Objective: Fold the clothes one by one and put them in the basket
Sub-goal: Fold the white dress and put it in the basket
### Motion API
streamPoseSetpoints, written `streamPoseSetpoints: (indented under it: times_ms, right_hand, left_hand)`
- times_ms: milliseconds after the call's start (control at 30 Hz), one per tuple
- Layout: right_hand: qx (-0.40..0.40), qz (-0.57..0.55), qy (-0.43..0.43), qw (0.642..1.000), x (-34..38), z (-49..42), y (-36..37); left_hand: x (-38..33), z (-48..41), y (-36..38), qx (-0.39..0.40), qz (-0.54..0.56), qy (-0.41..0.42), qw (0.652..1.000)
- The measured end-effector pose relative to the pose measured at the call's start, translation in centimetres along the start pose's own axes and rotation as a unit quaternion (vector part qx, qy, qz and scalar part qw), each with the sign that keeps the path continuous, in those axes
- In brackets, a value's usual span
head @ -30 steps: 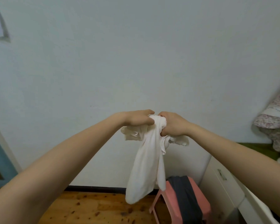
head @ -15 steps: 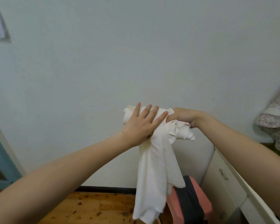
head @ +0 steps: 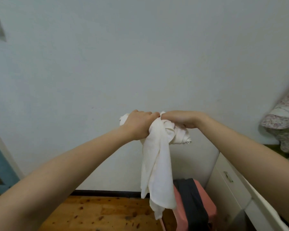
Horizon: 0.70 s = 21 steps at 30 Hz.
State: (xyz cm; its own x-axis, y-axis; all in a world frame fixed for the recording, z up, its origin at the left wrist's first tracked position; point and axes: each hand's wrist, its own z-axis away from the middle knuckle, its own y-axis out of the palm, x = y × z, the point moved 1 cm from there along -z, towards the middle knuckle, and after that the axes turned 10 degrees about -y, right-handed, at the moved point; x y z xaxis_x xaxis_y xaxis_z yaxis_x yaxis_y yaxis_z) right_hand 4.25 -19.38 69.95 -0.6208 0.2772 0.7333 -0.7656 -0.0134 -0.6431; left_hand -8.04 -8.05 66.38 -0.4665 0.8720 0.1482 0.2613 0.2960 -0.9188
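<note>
Head view: your left hand (head: 138, 125) is curled tight round the bunched top of the white garment (head: 157, 164), your right hand (head: 180, 120) grips the rolled end beside it, and the tail dangles free. Gather that tail in evenly before lowering. Below sits a pink thing (head: 208, 204), stool or basket, I can't tell, with a dark cloth (head: 190, 202) draped across.

A pale, plain wall (head: 140, 55) filled most of the frame, evenly lit. A dark baseboard (head: 107, 192) met a knotty wooden floor (head: 98, 212) at the bottom. A white cabinet (head: 227, 185) stood at lower right, a pink stool (head: 212, 205) just beside it. A blue door frame (head: 0, 164) edged the left.
</note>
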Motion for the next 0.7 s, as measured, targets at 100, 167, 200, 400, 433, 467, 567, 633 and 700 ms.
streamPoseSetpoints:
  times_ms: [100,167,200,400,433,467,567,633,700]
  right_hand:
    - [0.006,0.074,-0.056,0.996,0.3,-0.3,1.3]
    - [-0.028,0.162,-0.077,0.983,0.0,-0.6,2.4]
    - [-0.055,0.201,-0.074,0.975,-0.1,-0.8,2.9]
    - [-0.124,0.314,-0.120,0.934,-1.3,-1.0,4.1]
    - [-0.136,0.308,-0.118,0.934,-1.5,-0.9,4.1]
    - [-0.152,0.302,-0.116,0.934,-1.6,-0.9,4.1]
    - [-0.184,0.261,-0.089,0.943,-2.0,-1.2,3.5]
    - [-0.186,0.213,-0.076,0.956,-2.3,-1.4,2.8]
    - [-0.175,0.147,-0.079,0.970,-2.4,-1.4,2.2]
  left_hand:
    - [0.1,-0.5,0.1,0.078,0.035,-0.035,0.996]
    - [0.1,-0.9,-0.1,0.147,0.073,-0.055,0.985]
    - [0.2,-1.2,0.0,0.181,0.089,-0.057,0.978]
    - [1.5,-2.1,0.4,0.306,0.219,-0.052,0.925]
    - [1.7,-2.1,0.4,0.312,0.235,-0.058,0.919]
    - [1.9,-2.2,0.4,0.312,0.246,-0.069,0.915]
    - [2.1,-2.2,0.1,0.285,0.291,-0.110,0.906]
    - [1.7,-1.9,-0.5,0.228,0.318,-0.111,0.914]
    - [0.8,-1.0,-1.2,0.156,0.251,-0.069,0.953]
